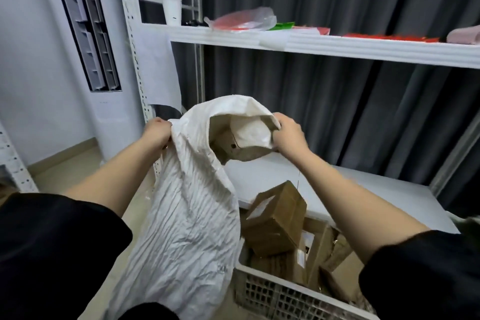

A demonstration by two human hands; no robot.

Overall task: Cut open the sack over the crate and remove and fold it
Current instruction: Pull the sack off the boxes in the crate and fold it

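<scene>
One white sack (187, 215) held up above crate (285, 299), hanging at 9 o'clock of boxes. Left hand (157, 132) grip pinched shut on sack's top edge; right hand (287, 135) grip closed on open mouth rim. One box (228, 144) visible inside mouth. Sack looks light, limp, crinkly, likely slick weave; best held at rim corners. Crate: one, several cardboard boxes (275, 221), exact count unclear.

white shelf (337, 45) carries cup (172, 11), plastic bag (244, 19)
</scene>
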